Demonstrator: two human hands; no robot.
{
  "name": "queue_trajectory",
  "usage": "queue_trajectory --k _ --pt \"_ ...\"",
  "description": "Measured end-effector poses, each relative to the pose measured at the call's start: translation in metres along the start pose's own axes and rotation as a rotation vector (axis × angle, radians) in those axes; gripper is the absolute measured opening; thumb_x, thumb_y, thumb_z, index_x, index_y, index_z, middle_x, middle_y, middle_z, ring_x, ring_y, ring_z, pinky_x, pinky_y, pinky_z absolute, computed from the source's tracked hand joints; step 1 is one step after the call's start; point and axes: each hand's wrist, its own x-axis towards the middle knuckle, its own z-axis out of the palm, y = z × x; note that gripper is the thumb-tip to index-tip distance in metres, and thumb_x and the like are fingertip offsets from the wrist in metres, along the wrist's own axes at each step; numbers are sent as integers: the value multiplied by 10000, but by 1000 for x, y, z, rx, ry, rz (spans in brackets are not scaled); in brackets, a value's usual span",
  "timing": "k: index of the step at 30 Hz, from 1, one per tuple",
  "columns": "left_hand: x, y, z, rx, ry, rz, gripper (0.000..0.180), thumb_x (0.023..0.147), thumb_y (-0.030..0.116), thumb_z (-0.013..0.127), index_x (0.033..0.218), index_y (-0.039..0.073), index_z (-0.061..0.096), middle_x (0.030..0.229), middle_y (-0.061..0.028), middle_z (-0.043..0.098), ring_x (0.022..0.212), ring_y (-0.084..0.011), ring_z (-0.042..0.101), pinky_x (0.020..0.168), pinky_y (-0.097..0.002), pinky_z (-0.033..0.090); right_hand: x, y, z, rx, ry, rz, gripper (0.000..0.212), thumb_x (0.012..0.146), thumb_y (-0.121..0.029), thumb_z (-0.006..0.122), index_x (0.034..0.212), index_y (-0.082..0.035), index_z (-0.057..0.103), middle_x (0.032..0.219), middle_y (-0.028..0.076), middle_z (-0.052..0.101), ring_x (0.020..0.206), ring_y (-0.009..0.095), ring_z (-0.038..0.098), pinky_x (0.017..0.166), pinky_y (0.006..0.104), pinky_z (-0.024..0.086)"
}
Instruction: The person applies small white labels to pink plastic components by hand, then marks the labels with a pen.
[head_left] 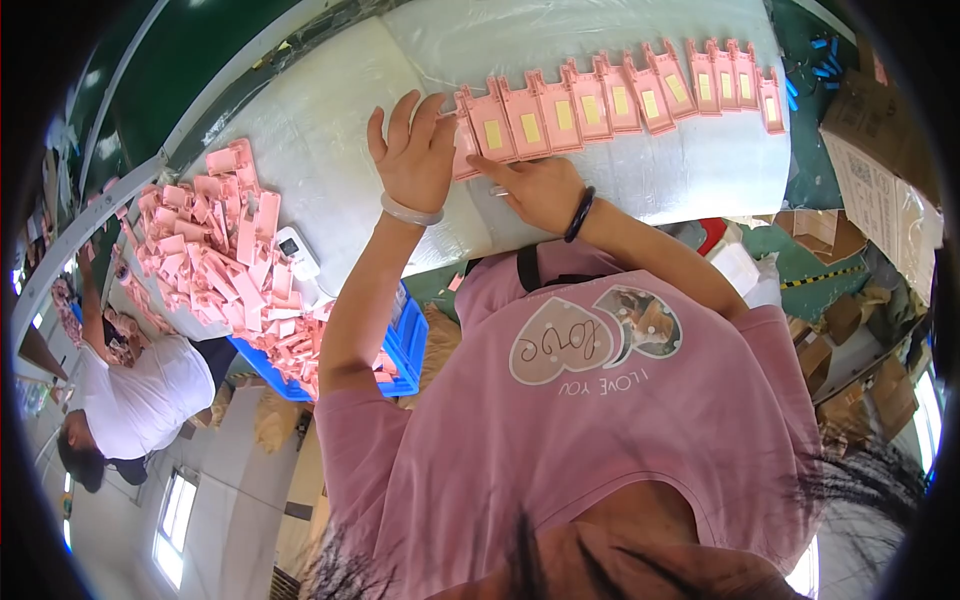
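A row of flat pink plastic housings (532, 122) lies side by side across the table, and most carry a pale yellow rectangular patch. At the row's left end, no patch shows on the pink housing (464, 150). My left hand (415, 155) is at that housing's left edge, its fingers spread and upright. From the other side, my right hand (543, 190) reaches in with its index fingertip on the housing's lower right edge. The other right fingers are curled and partly hidden. A small whitish bit shows by them, too small to name.
A heap of loose pink parts (225, 240) spreads over the table's left, beside a small white device (297, 252). Below it, a blue crate (408, 345) holds more pink pieces. Cardboard boxes (885, 180) stand at the right. A person in white (155, 390) is at far left.
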Motion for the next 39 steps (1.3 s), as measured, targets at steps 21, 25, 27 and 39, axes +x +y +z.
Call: queue_trajectory --k 21,25,27,39 --pt "13 -11 -8 88 -114 363 121 697 130 569 789 93 639 1039 -3 597 1123 -169 505 1052 -425 310 3 1 -1 67 36 -30 599 716 -83 625 1293 -187 499 833 90 665 671 245 648 561 375 529" --pt "-1 -8 -15 115 -205 335 217 718 123 564 910 80 656 1123 -7 587 1159 -171 486 1063 -432 288 3 1 -3 68 -38 11 576 728 -83 618 1283 -190 507 829 86 664 673 246 648 561 377 530" --pt "-8 -10 -19 39 -329 225 464 715 130 604 1177 84 594 1279 5 530 1231 -188 444 1046 -443 285 4 2 -3 82 -1 9 539 748 -87 605 1271 -181 518 846 100 662 714 263 649 607 393 527" --pt "-25 -20 -9 -188 -436 50 538 842 275 556 1357 161 447 1415 36 397 1314 -202 336 1078 -441 217 -9 1 -69 238 84 16 224 860 -281 595 897 -64 638 769 130 601 687 305 589 598 385 461"
